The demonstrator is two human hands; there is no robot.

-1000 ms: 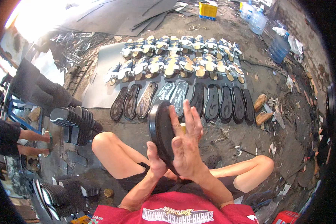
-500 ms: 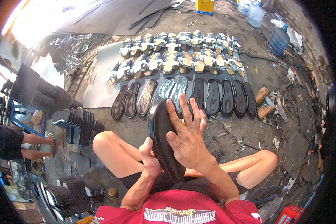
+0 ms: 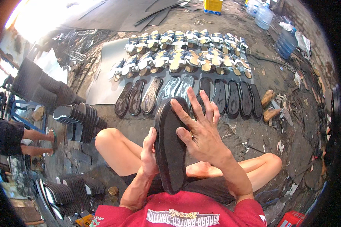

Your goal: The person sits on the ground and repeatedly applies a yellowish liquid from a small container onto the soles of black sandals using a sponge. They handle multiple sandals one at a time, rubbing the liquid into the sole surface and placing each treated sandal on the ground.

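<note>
A black shoe sole (image 3: 171, 147) stands nearly upright in front of my chest, its broad face turned toward me. My left hand (image 3: 149, 154) grips its left edge, thumb up along the side and the other fingers hidden behind it. My right hand (image 3: 201, 130) is spread, with the index fingertip on the upper part of the sole's face and the thumb by its right edge. The remaining fingers point up, apart, with nothing in them. Beyond my hands lies a row of dark soles (image 3: 240, 99), a few of them shiny or pale on top.
Two rows of strapped sandals (image 3: 177, 56) lie on a grey sheet (image 3: 98, 90). Stacks of soles (image 3: 79, 117) stand at left, near another person's legs (image 3: 38, 142). Wooden shoe lasts (image 3: 271, 108) lie at right. Water jugs (image 3: 286, 42) and a yellow box (image 3: 213, 6) are farther back.
The sole has turned more upright, and its face shows more fully toward me. My right hand has shifted slightly right, its index finger still at the sole's upper part.
</note>
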